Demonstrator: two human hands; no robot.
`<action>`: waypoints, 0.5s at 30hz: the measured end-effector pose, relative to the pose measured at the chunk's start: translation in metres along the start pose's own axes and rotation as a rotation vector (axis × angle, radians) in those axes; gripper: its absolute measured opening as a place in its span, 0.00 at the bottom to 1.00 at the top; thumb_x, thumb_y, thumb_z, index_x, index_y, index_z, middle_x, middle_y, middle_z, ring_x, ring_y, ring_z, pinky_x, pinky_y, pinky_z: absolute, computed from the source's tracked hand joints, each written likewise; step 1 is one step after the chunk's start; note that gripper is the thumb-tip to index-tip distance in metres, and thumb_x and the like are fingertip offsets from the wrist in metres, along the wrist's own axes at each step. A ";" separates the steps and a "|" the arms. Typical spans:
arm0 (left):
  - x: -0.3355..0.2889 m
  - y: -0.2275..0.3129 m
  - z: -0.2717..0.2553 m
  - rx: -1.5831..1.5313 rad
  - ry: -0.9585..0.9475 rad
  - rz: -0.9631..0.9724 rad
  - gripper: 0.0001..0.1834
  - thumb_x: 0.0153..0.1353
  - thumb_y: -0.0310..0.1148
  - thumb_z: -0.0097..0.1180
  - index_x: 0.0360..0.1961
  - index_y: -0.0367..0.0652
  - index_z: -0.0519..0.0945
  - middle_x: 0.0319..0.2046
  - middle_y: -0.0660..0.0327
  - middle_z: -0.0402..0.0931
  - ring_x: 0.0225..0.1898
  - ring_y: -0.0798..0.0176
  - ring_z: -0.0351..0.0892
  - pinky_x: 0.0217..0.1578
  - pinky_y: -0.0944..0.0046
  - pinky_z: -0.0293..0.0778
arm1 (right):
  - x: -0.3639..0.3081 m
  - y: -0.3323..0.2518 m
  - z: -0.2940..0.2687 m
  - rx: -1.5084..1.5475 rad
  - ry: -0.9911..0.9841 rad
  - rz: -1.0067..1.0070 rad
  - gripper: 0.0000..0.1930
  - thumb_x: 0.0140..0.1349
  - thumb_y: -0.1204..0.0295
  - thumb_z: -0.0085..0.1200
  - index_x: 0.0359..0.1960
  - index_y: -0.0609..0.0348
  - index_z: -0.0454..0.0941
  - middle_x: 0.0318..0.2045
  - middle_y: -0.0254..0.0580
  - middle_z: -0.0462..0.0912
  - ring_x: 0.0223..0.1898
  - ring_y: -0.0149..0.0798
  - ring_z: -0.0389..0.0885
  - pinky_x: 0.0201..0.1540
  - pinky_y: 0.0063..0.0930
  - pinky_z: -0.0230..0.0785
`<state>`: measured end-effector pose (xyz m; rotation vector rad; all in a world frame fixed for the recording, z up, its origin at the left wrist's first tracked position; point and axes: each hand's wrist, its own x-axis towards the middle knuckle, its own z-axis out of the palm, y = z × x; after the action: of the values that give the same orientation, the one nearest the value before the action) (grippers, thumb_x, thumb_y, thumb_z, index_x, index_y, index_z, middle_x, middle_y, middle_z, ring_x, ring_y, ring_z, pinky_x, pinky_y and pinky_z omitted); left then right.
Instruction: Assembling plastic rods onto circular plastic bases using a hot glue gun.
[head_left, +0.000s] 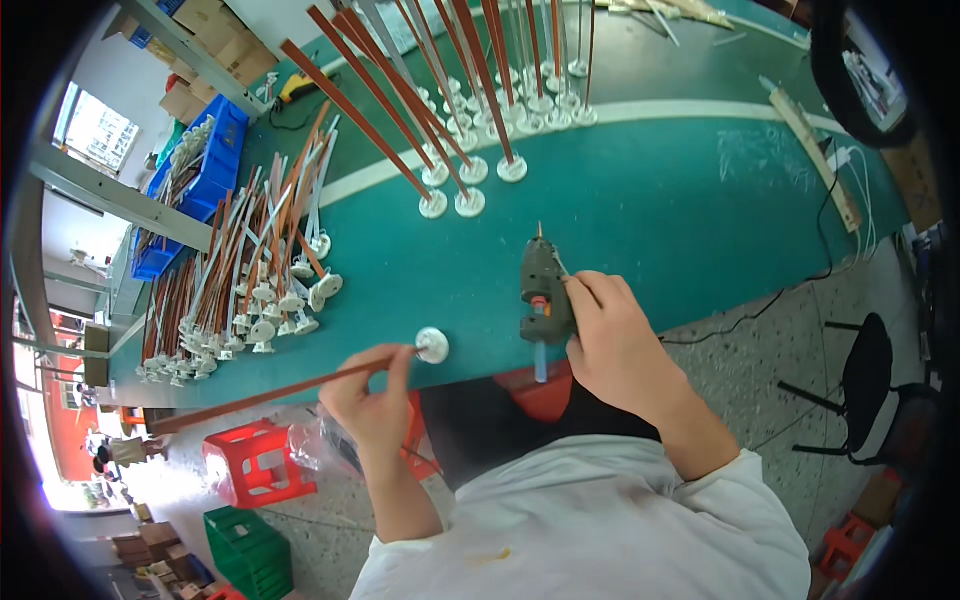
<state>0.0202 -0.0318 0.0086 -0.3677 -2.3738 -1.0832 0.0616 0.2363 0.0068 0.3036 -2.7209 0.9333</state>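
My left hand (375, 392) pinches a long reddish-brown stick (265, 397) close to the round white base (432, 345) at its end. The stick slants toward the lower left, past the table's near edge. In my right hand (618, 345) is a dark grey hot glue gun (541, 285), its nozzle pointing away from me over the green table (640, 220). A pale blue glue stick (541, 362) sticks out of the gun's back end. The gun and the white base are apart.
Several sticks on white bases (512, 168) stand upright at the far middle. A pile of similar sticks (265, 260) lies at the left, beside a blue crate (215, 165). A wooden strip (818, 160) with a cable lies right. A red stool (258, 465) stands below the table.
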 end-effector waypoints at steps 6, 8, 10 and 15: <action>0.008 0.016 0.008 -0.130 -0.073 0.050 0.05 0.48 0.17 0.67 0.28 0.32 0.84 0.25 0.56 0.84 0.24 0.67 0.82 0.27 0.71 0.73 | 0.021 0.005 0.017 -0.317 -0.047 -0.019 0.29 0.49 0.75 0.65 0.54 0.68 0.70 0.53 0.53 0.71 0.52 0.55 0.71 0.53 0.41 0.68; 0.019 0.026 0.006 -0.120 -0.102 0.049 0.05 0.48 0.18 0.68 0.28 0.33 0.84 0.25 0.57 0.84 0.25 0.66 0.82 0.27 0.70 0.74 | 0.015 -0.005 0.005 -0.325 -0.005 0.082 0.27 0.49 0.72 0.68 0.52 0.64 0.74 0.52 0.51 0.73 0.52 0.54 0.73 0.52 0.41 0.69; 0.028 0.040 0.005 -0.122 -0.106 0.070 0.06 0.48 0.18 0.67 0.29 0.35 0.85 0.25 0.57 0.84 0.25 0.64 0.83 0.26 0.69 0.74 | 0.014 -0.015 -0.014 -0.233 0.088 0.006 0.25 0.49 0.72 0.69 0.49 0.63 0.76 0.50 0.50 0.75 0.48 0.51 0.75 0.49 0.39 0.71; 0.038 0.078 0.022 -0.223 -0.277 0.324 0.11 0.47 0.19 0.66 0.34 0.37 0.85 0.27 0.57 0.84 0.25 0.58 0.83 0.26 0.64 0.75 | 0.015 -0.041 -0.046 0.377 0.154 -0.131 0.17 0.49 0.76 0.69 0.42 0.64 0.82 0.37 0.45 0.84 0.32 0.35 0.81 0.34 0.24 0.73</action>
<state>0.0152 0.0370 0.0664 -1.0028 -2.3145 -1.2032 0.0663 0.2318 0.0701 0.4522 -2.3437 1.3671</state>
